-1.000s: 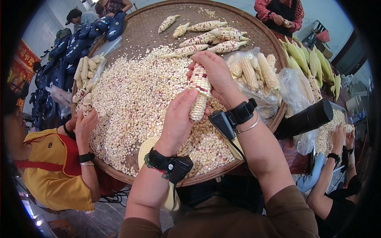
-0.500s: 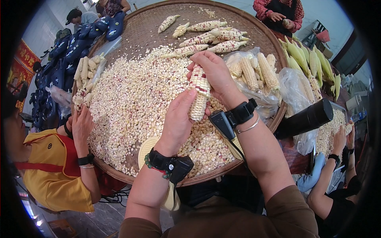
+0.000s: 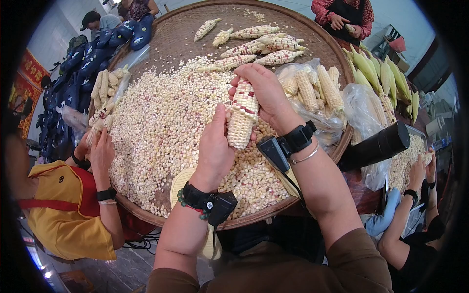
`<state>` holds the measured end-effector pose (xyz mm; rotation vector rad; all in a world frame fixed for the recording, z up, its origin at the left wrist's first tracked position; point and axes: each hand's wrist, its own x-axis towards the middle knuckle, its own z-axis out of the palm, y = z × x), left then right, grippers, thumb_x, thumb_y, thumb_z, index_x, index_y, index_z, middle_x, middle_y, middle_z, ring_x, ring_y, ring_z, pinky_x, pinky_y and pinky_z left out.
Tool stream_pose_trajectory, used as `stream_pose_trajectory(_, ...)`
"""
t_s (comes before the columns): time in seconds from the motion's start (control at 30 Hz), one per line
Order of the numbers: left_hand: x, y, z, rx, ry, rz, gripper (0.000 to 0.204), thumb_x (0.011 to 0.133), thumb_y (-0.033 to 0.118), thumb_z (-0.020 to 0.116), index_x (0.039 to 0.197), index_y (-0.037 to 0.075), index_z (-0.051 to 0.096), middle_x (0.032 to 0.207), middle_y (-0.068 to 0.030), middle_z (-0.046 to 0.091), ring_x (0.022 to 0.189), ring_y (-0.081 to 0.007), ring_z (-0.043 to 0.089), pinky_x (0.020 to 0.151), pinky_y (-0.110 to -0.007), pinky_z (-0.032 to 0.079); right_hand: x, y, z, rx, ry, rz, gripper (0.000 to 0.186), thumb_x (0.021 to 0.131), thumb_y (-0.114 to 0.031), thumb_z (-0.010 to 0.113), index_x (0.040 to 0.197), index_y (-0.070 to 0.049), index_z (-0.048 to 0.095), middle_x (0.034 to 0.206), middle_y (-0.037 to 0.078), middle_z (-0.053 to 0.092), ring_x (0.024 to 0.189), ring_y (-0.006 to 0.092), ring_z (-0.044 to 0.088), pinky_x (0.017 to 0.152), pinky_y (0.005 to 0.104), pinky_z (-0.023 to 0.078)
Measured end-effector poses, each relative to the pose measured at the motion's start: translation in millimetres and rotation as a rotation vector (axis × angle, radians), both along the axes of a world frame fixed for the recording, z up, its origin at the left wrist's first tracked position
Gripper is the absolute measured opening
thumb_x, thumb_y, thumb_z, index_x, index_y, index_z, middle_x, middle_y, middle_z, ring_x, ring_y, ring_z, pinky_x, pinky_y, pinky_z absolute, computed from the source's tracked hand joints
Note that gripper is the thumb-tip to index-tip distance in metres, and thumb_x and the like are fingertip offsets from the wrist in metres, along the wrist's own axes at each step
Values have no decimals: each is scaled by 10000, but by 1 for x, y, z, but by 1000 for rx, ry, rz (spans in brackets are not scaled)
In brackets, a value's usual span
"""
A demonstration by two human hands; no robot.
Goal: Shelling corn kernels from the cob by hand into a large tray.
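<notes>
A corn cob [image 3: 243,115] stands nearly upright between my hands, over a heap of loose kernels [image 3: 161,122]. Its upper half carries white and dark red kernels, while the lower half is bare. My right hand [image 3: 268,95] wraps round the upper end from the right, thumb over the top. From the lower left, my left hand [image 3: 215,151] cradles the bare part with fingers curled behind it. The left thumb points up beside the cob, apart from the kernels. Most left fingers are hidden behind the cob.
A round woven tray [image 3: 181,36] holds the heap, several unshelled cobs [image 3: 266,45] at the back and stripped cobs [image 3: 308,88] in plastic at right. A black cylinder [image 3: 375,146] juts near its right rim. Co-workers' hands [image 3: 100,151] work at left and right [image 3: 420,171].
My left thumb has lifted off the kernels and moved left and up. The cob has shifted slightly left, showing more of its bare lower part.
</notes>
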<state>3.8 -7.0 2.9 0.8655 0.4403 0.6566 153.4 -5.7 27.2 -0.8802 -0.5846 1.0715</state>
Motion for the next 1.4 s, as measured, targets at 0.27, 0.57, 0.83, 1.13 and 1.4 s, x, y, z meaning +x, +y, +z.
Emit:
stream_pose_trajectory(0.27, 0, -2, 2, 117, 97, -1, 267, 970, 268, 577, 1069, 20, 576, 843, -78, 643, 704, -138, 612, 632, -259, 484, -3, 0, -1, 4, -96, -15, 111, 912, -126, 554, 955, -25, 537, 792, 80, 609, 638, 152, 628, 530, 285, 522)
stream_pose_trajectory(0.57, -2, -4, 4, 123, 31, -34, 317, 997, 306, 511, 1086, 9, 574, 877, -94, 646, 725, -147, 613, 639, -270, 478, 1, 0, 1, 44, 51, 34, 113, 921, -138, 563, 946, -34, 527, 786, 88, 617, 631, 179, 638, 530, 311, 542)
stream_pose_trajectory(0.83, -1, -3, 4, 86, -21, -78, 380, 1021, 342, 422, 1108, 3, 570, 897, -105, 648, 730, -158, 618, 638, -275, 479, 1, 0, 4, 20, 135, 60, 119, 926, -144, 570, 950, -39, 518, 747, 92, 617, 607, 195, 643, 504, 320, 550)
stream_pose_trajectory(1.13, -1, -2, 4, 27, -25, -100, 404, 1023, 355, 384, 1139, 8, 555, 900, -115, 653, 736, -171, 622, 646, -287, 482, 1, 1, 1, 7, 96, 27, 127, 931, -149, 565, 958, -33, 520, 759, 87, 613, 617, 184, 639, 495, 309, 540)
stream_pose_trajectory(1.4, -2, 5, -5, -22, -44, -60, 484, 1034, 395, 290, 1153, 7, 554, 913, -143, 661, 738, -197, 631, 668, -328, 489, -1, 0, 1, 17, 68, -7, 115, 925, -138, 565, 941, -29, 533, 755, 87, 608, 616, 177, 634, 509, 305, 538)
